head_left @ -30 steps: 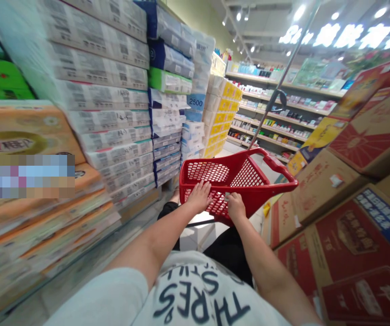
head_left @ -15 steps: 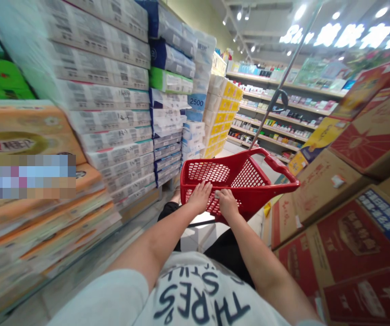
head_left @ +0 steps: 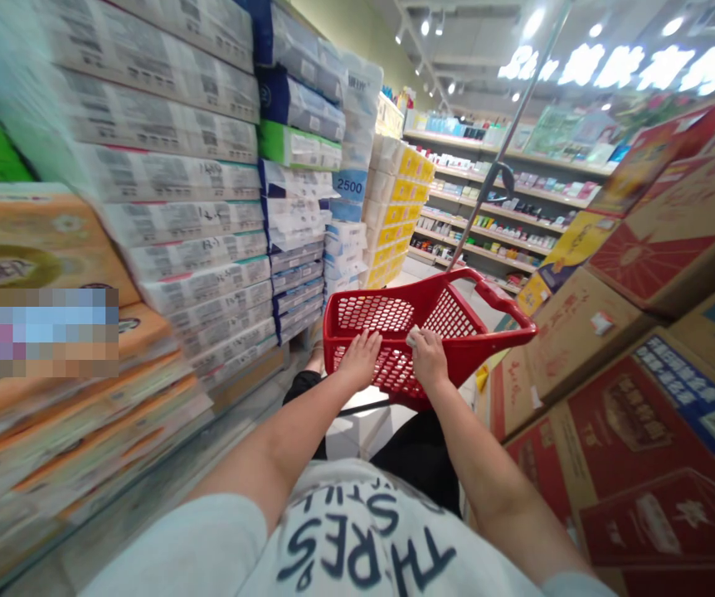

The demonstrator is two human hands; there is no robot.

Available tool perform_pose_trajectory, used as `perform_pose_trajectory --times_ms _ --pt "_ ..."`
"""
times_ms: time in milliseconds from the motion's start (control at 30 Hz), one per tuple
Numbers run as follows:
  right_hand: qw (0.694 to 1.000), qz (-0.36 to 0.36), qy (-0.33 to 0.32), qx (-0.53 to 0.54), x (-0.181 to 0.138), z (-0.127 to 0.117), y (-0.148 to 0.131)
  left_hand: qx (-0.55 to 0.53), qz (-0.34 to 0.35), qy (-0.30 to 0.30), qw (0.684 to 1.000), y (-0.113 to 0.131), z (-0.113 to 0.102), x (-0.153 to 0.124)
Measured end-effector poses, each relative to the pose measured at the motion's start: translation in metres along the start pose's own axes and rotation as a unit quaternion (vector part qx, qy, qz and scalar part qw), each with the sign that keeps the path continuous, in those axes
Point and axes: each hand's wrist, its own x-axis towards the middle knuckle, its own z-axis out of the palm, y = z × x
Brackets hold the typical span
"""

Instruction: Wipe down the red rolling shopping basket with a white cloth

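A red plastic shopping basket [head_left: 466,352] with perforated walls and a raised handle is in front of my body. My left hand [head_left: 361,358] lies on its near side, fingers stretched out and resting over the rim. My right hand [head_left: 430,358] is closed around a small whitish wad, like a cloth or tissue [head_left: 413,335], and presses it at the near rim. Most of the wad is hidden by my fingers. What supports the basket from below is largely out of sight.
Tall stacks of wrapped paper packs [head_left: 208,174] rise on the left, with orange tissue packs [head_left: 40,249] nearer. Red and brown cartons [head_left: 606,414] are piled on the right. A thin metal pole [head_left: 498,170] stands beyond the basket, before stocked shelves [head_left: 488,195].
My right hand has shifted right and up along the basket's near rim with the whitish wad. My left hand stays on the rim. The surroundings have slid slightly left in view.
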Motion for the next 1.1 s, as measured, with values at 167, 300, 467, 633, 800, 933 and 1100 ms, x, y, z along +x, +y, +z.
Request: perform_pose_trajectory --times_ms 167,300,467,633,800,933,1100 --pt "0.998 -0.004 -0.058 -0.018 0.003 -0.017 0.027 -0.002 0.006 -0.011 1.000 0.000 0.001 0.003" --pt "0.995 0.032 -0.065 -0.069 0.007 -0.038 0.066 0.007 0.015 -0.018 1.000 0.000 0.001 0.007" --pt "0.986 0.099 -0.080 -0.111 0.017 -0.051 0.092 0.008 0.034 -0.008 0.999 0.000 0.003 0.015" --pt "0.981 0.133 -0.063 -0.126 0.021 -0.042 0.082 0.017 0.041 -0.006 0.999 -0.010 0.004 0.028" --pt "0.991 0.085 -0.030 -0.097 0.012 -0.037 0.066 0.028 -0.012 -0.023 0.999 -0.024 0.001 0.045" --pt "0.992 0.071 -0.019 -0.099 0.009 -0.034 0.046 0.006 -0.051 -0.028 0.998 -0.010 -0.002 0.053" --pt "0.990 0.031 -0.050 -0.131 0.014 -0.038 0.028 -0.033 0.039 -0.022 0.998 0.027 -0.004 0.052"
